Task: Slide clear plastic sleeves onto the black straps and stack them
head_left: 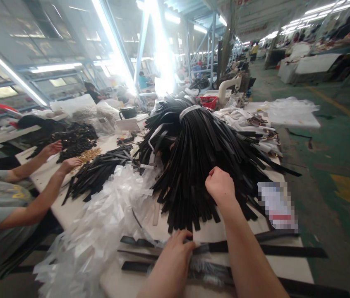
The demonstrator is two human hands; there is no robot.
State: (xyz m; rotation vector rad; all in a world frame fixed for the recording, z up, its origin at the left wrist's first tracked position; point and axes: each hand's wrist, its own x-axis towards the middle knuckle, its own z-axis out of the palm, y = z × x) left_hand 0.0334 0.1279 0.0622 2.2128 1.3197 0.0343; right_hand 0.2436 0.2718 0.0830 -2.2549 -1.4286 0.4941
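A big bundle of long black straps, tied near its top with a pale band, fans out over the table in front of me. Over its right front part is my right hand, closed, with curled fingertips. What it pinches is hidden. Lower down, my left hand is closed at a black strap lying crosswise near the table's front. Its thumb and fingers come together at the strap; the palm is hidden. Just below lies another black strap, with clear plastic wrap around the strap pieces beside my wrist.
Clear plastic sleeves heap up at the left. Beyond them are a smaller pile of black straps, gold-coloured small parts and a co-worker's hands. A pixelated sheet lies at the right edge; a sewing machine stands behind.
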